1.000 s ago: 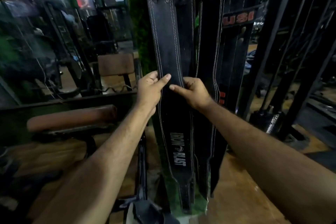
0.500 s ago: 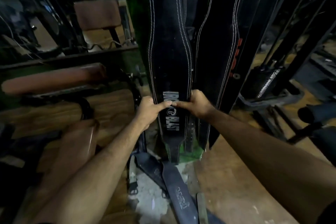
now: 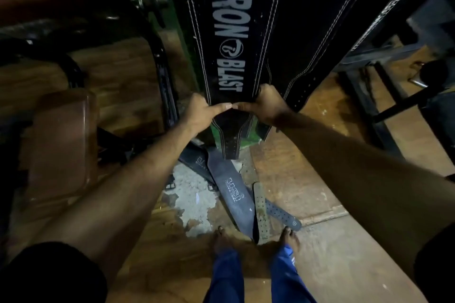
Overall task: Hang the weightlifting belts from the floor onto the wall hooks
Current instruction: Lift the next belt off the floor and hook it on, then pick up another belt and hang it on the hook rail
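Belt (image 3: pixel 229 39) hangs; both hands' fingers (image 3: pixel 222 106) clamp its lower end, thumbs touching.

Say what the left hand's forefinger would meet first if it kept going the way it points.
The right hand's fingertip: the left hand points its forefinger rightward across the Iron Blast belt, tips about touching.

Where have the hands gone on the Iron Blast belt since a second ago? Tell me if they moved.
Yes. Both the left hand and right hand slid down the hanging belt, from above its printed logo to below it, near the tapered end.
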The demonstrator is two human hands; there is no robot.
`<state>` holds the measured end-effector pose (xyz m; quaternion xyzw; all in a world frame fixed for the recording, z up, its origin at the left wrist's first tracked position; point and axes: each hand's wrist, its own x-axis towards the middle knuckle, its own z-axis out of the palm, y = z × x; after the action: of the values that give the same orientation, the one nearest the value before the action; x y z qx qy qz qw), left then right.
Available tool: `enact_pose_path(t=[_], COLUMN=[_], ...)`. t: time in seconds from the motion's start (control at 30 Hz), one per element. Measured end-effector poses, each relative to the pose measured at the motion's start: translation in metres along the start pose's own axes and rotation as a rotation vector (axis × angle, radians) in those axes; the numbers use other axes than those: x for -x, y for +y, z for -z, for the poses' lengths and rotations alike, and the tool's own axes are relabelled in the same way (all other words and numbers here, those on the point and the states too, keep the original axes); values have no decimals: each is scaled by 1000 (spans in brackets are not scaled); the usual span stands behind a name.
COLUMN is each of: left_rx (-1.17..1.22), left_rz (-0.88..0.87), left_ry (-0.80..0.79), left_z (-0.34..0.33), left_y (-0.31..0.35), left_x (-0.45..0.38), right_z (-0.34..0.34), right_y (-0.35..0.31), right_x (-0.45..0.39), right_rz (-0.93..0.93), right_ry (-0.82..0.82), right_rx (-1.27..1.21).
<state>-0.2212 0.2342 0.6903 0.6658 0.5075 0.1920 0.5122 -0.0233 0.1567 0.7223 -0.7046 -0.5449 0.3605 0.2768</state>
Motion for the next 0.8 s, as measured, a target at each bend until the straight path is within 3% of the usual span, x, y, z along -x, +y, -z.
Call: enact_pose_path(t=[0.13, 0.27, 0.43, 0.57, 0.7, 0.8], left_rx=[19, 14, 10, -118, -139, -106], left_rz=[-17, 61, 23, 122, 373, 500], left_ry=[-36, -46, -58, -57, 85, 54], left_z=[-9, -31, -51, -76, -81, -89], left_y=[7, -32, -73, -127, -161, -160], left_x=[10, 14, 10, -3, 25, 63], right_z=[-13, -41, -71, -98, -130, -151], right_y=[13, 41, 70, 90, 123, 144], right_x=[-1, 11, 21, 31, 52, 72], right_rz=[-88, -161, -224, -357, -786, -937], right_ry=[-25, -30, -5, 10, -85, -250], right_rx=[99, 134, 135, 235, -339, -459])
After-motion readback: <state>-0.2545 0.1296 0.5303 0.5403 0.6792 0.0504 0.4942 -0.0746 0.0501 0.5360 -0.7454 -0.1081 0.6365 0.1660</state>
